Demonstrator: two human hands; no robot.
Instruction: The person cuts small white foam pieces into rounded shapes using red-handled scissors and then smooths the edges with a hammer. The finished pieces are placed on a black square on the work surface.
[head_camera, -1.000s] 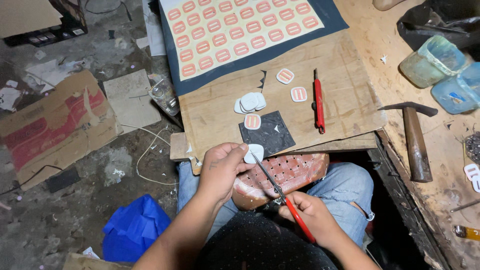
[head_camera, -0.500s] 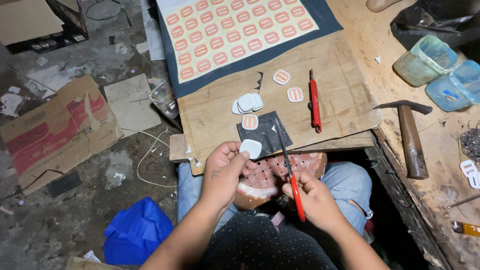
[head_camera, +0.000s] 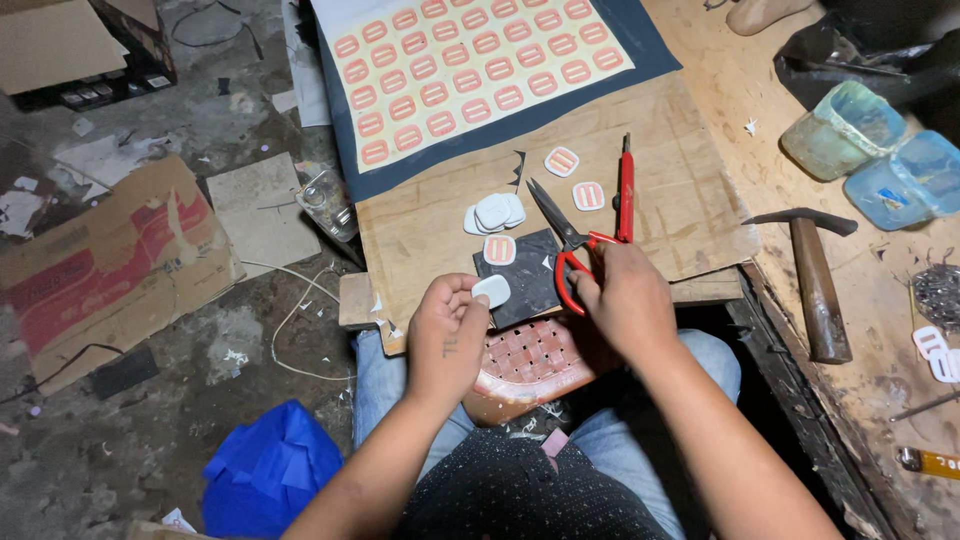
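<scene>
We are pinching a small white rounded patch (head_camera: 491, 291) in our left hand (head_camera: 447, 335), at nine o'clock of the red-handled steel scissors (head_camera: 566, 245). Our right hand (head_camera: 622, 300) is gripping their handles, blades spread. We judge we are trimming patches; the next cut calls for feeding the patch's edge between the blades.

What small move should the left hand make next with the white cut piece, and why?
Probably set the white piece on the small white stack: the left hand pinches it already cut free, and the right hand holds the red-handled scissors away from it.

Scissors (head_camera: 572, 262) red-handled; cut label (head_camera: 491, 291) white; label sheet (head_camera: 478, 68) cream with orange-pink rounded rectangles on dark blue backing; woven sandal (head_camera: 530, 362) reddish-brown; bag (head_camera: 270, 470) blue.
</scene>
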